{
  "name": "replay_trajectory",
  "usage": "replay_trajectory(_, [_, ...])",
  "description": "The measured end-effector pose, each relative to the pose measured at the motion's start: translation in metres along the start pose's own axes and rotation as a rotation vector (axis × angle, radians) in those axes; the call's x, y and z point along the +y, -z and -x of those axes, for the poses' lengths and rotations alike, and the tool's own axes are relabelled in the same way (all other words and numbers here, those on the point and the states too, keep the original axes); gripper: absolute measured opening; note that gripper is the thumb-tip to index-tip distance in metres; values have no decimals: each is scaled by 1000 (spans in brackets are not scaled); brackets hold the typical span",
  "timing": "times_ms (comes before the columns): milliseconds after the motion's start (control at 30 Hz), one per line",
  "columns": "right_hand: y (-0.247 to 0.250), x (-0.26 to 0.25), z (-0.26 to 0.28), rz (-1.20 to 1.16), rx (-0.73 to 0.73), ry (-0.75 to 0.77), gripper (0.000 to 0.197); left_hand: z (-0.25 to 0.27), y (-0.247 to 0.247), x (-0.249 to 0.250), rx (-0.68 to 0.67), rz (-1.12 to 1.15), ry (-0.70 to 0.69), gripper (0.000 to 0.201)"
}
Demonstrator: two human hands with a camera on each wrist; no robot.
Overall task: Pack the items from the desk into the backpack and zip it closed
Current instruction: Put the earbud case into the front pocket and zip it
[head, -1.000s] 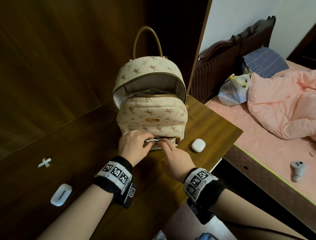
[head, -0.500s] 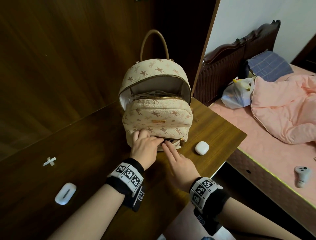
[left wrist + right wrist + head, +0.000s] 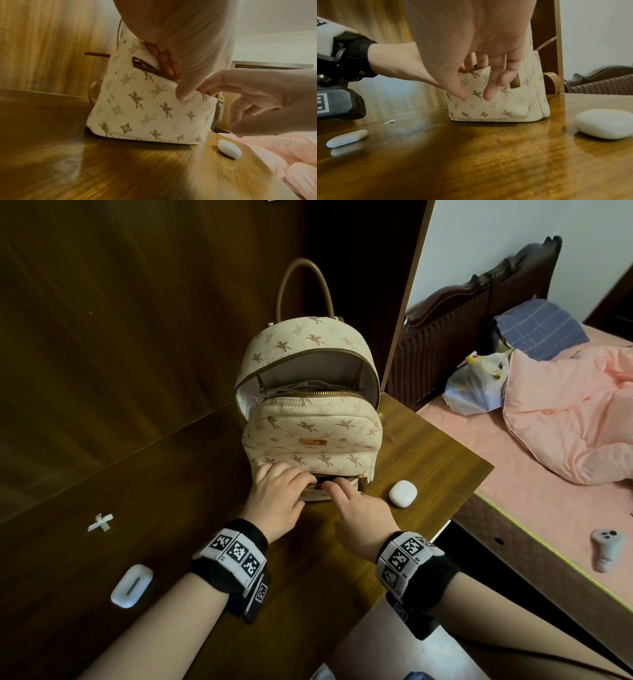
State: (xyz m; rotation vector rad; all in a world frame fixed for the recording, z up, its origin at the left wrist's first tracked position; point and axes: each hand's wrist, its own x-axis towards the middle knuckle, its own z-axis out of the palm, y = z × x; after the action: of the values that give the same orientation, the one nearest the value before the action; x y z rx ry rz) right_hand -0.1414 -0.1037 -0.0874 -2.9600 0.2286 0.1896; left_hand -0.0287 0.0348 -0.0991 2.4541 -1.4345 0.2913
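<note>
A cream backpack (image 3: 311,436) with a horse print stands upright on the wooden desk (image 3: 428,460). Its main compartment gapes open and shows white cables inside. The low front pocket is unzipped. My left hand (image 3: 281,491) has its fingers tucked into that pocket's opening and its thumb on the front panel (image 3: 145,108), pinching the lip. My right hand (image 3: 346,494) lays straight fingers (image 3: 489,93) over the pocket lip beside it, index fingertip at the opening. A white rounded earbud case (image 3: 403,493) lies right of the bag. A white oblong case (image 3: 132,585) lies far left.
A small white bow-shaped scrap (image 3: 100,522) lies on the desk's left part. Dark wood panelling rises behind the bag. The desk ends just right of the earbud case, above a bed with a pink quilt (image 3: 575,412), a plastic bag (image 3: 476,388) and a grey controller (image 3: 608,547).
A white item seen at the pocket mouth one second ago is now out of sight. Both hands have stayed at the front pocket, the left one shifting slightly up against the bag.
</note>
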Motion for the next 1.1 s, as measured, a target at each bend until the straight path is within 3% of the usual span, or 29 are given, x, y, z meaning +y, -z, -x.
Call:
replay_trajectory(200, [6,-2,-9,82,20,-91,56,2,6,-4,-76,77,29,39])
replay_trajectory(400, [3,-2,-11,93,49,-85,55,2,6,-5,-85,105,49,26])
replay_trajectory(500, [-2,12,-5,-47,112,30,59,1,8,-7,-95,117,52,24])
replay_trajectory(667, [-16,29,4,-22,256,169,72,3,9,-5,-99,104,42,28])
replay_trajectory(800, [-13,29,-3,-123,347,196,52,7,8,-4,-78,89,42,37])
replay_trajectory(933, [-4,31,-2,-161,428,290,33,14,15,-5,-12,153,74,33])
replay_trajectory(1100, [2,15,-12,-167,478,390,28,29,26,-21,86,188,208,22])
